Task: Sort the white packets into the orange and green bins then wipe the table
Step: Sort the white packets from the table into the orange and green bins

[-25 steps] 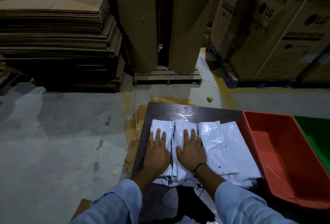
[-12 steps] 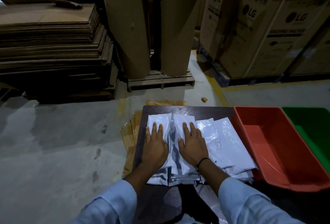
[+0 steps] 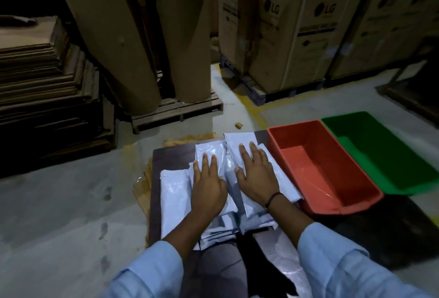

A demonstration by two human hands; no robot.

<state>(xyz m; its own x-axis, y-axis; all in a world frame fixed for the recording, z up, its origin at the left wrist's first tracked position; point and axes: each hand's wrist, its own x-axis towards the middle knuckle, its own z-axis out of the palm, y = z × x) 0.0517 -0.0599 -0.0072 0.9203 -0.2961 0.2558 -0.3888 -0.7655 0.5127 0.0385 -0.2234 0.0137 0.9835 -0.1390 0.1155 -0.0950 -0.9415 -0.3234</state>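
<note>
Several white packets [image 3: 174, 193] lie in overlapping stacks on a small dark table [image 3: 158, 157]. My left hand [image 3: 207, 184] rests flat, fingers apart, on the middle stack. My right hand [image 3: 257, 174] lies flat with spread fingers on the right stack, close to the orange bin. The orange bin [image 3: 327, 169] stands at the table's right side and looks empty. Just right of it sits the green bin [image 3: 384, 152], which also shows nothing inside. Neither hand grips a packet.
Brown paper sheets [image 3: 142, 186] stick out under the table's left edge. Two large cardboard rolls [image 3: 114, 36] stand on a wooden pallet [image 3: 175, 112] ahead. Flat cardboard is stacked at the left [image 3: 42, 79], LG boxes at the right [image 3: 297, 31]. Grey concrete floor lies around.
The view has swung left, so the table and bins sit further right. My hands have spread the stacks apart; a left stack now lies uncovered beside my left hand.
</note>
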